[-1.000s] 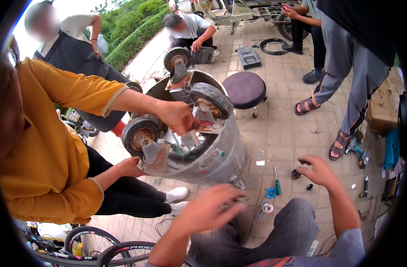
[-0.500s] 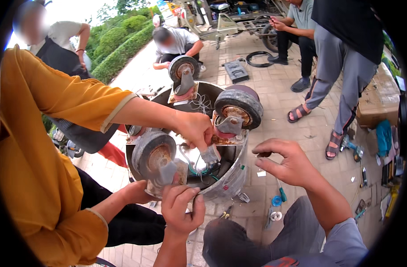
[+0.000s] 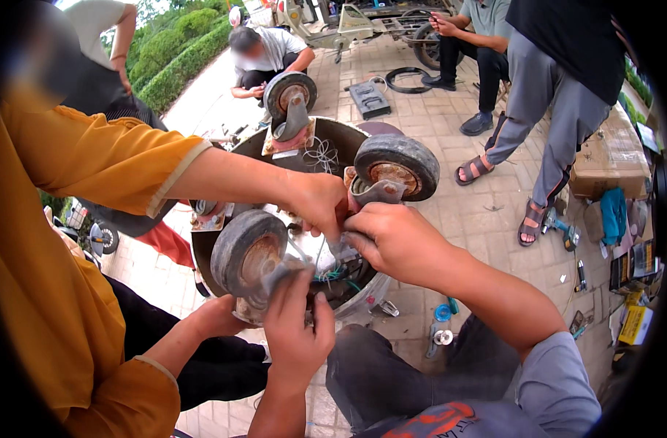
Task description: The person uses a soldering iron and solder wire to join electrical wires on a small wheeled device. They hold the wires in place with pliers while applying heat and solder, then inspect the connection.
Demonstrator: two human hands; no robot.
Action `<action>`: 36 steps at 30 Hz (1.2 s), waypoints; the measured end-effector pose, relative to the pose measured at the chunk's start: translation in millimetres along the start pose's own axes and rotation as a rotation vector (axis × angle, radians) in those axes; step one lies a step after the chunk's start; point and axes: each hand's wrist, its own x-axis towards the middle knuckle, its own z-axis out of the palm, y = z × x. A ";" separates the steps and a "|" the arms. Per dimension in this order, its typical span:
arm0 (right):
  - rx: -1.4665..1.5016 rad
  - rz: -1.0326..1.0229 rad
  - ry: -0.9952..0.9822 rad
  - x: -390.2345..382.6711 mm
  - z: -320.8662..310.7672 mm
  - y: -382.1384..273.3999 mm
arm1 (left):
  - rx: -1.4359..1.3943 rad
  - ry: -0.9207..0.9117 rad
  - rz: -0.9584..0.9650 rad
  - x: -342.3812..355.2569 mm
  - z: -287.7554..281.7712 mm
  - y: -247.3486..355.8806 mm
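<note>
A round metal drum (image 3: 383, 288) stands in front of me, with several rusty-hubbed casters on its upper side. My left hand (image 3: 298, 321) has its fingers curled on the metal bracket of the near-left caster (image 3: 249, 252), thumb held apart. Over the drum's opening, my right hand (image 3: 399, 237) pinches by the right caster (image 3: 397, 169), next to a small grey piece (image 3: 342, 250). What its fingertips hold is hidden. A co-worker in a mustard top has one hand (image 3: 322, 203) against my right fingertips, the other (image 3: 220, 316) at the drum's near-left edge. Green wires (image 3: 333, 274) lie inside.
On the paving to the right lie a blue tape roll (image 3: 442, 312), a cordless drill (image 3: 563, 232) and a cardboard box (image 3: 607, 164). A person in sandals stands there. Farther back are a grey case (image 3: 368, 100), a black coiled hose (image 3: 408, 80), a crouching person and a seated one.
My right hand has moved left and inward, from open air right of the drum to the co-worker's fingers and the grey piece. My left hand stays at the near-left caster.
</note>
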 end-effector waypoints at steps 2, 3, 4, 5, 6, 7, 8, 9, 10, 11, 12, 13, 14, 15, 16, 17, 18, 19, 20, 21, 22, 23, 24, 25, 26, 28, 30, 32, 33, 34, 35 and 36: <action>-0.011 0.000 -0.026 0.2 3.4 1.9 | 0.055 -0.048 -0.071 5.9 0.2 6.5; -0.014 -0.012 -0.034 1.1 3.5 3.9 | 0.007 -0.102 -0.140 10.2 1.3 9.9; -0.016 -0.023 -0.043 2.3 3.1 5.8 | -0.042 -0.156 -0.209 16.0 3.6 13.4; -0.012 -0.023 -0.052 2.8 0.3 8.4 | -0.092 -0.207 -0.281 22.6 7.7 16.4; -0.006 -0.023 -0.065 3.5 -1.6 9.2 | 0.010 -0.331 -0.330 29.9 7.6 14.3; -0.001 -0.023 -0.078 3.9 -3.3 9.4 | -0.015 -0.329 -0.347 32.8 8.9 13.0; -0.013 -0.020 -0.093 5.6 -5.0 7.9 | -0.033 -0.324 -0.362 35.6 8.9 12.5; -0.002 -0.031 -0.090 5.6 -4.3 8.3 | -0.051 -0.319 -0.376 35.7 9.1 11.3; 0.009 -0.041 -0.086 4.7 -3.5 8.8 | -0.108 -0.303 -0.343 32.6 11.1 4.9; 0.024 -0.051 -0.080 4.0 -1.8 9.1 | -0.120 -0.289 -0.363 31.1 11.5 2.4; 0.021 -0.048 -0.085 3.9 -1.8 8.5 | -0.132 -0.274 -0.382 30.3 12.0 1.2; 0.017 -0.044 -0.090 3.8 -2.7 7.4 | -0.145 -0.259 -0.401 30.1 12.5 1.2; 0.013 -0.039 -0.089 4.0 -3.1 7.1 | -0.163 -0.260 -0.393 31.7 12.6 1.7; 0.028 -0.042 -0.094 3.7 -2.9 7.8 | -0.170 -0.253 -0.426 32.6 13.0 4.4; 0.042 -0.044 -0.098 3.2 -2.9 8.8 | -0.178 -0.246 -0.458 33.5 14.1 7.8; 0.051 -0.045 -0.102 3.0 -3.4 10.3 | -0.189 -0.240 -0.488 34.5 15.6 10.0; 0.057 -0.056 -0.108 3.4 -3.9 11.9 | -0.192 -0.218 -0.482 34.0 17.1 9.4; 0.061 -0.067 -0.113 3.7 -4.5 13.5 | -0.195 -0.197 -0.476 32.4 19.3 7.2; 0.067 -0.077 -0.123 3.4 -4.0 14.8 | -0.199 -0.176 -0.475 30.3 20.6 6.0; 0.064 -0.082 -0.129 2.9 -4.1 15.8 | -0.186 -0.172 -0.472 30.1 21.2 6.3; 0.060 -0.087 -0.133 2.3 -4.7 16.4 | -0.173 -0.169 -0.469 30.8 21.7 6.5; 0.056 -0.093 -0.138 2.2 -4.6 16.0 | -0.159 -0.164 -0.465 31.4 21.3 6.3; 0.054 -0.090 -0.149 2.2 -4.2 15.4 | -0.119 -0.169 -0.468 33.1 22.3 5.5; 0.051 -0.086 -0.159 2.0 -3.7 14.7 | -0.078 -0.175 -0.470 35.8 24.6 4.2; 0.041 -0.084 -0.165 2.2 -4.4 15.5 | -0.042 -0.179 -0.466 39.8 28.1 3.2; 0.015 -0.086 -0.199 -0.4 -0.2 18.2 | -0.013 -0.267 -0.530 49.0 29.2 7.1; 0.012 -0.100 -0.218 -1.6 1.1 17.3 | 0.008 -0.315 -0.570 52.3 26.3 11.4; 0.023 -0.116 -0.221 -2.5 -1.1 16.1 | 0.009 -0.331 -0.581 51.3 24.4 12.8; 0.021 -0.121 -0.230 -2.5 -2.2 15.9 | 0.005 -0.327 -0.550 49.3 23.8 11.1; 0.019 -0.127 -0.239 -2.2 -3.3 15.6 | 0.002 -0.323 -0.518 46.1 22.9 8.3; 0.016 -0.131 -0.249 -2.4 -3.9 16.3 | -0.003 -0.319 -0.488 43.6 23.1 5.9; 0.021 -0.134 -0.255 -2.5 -4.4 16.8 | 0.000 -0.314 -0.450 43.3 22.7 6.2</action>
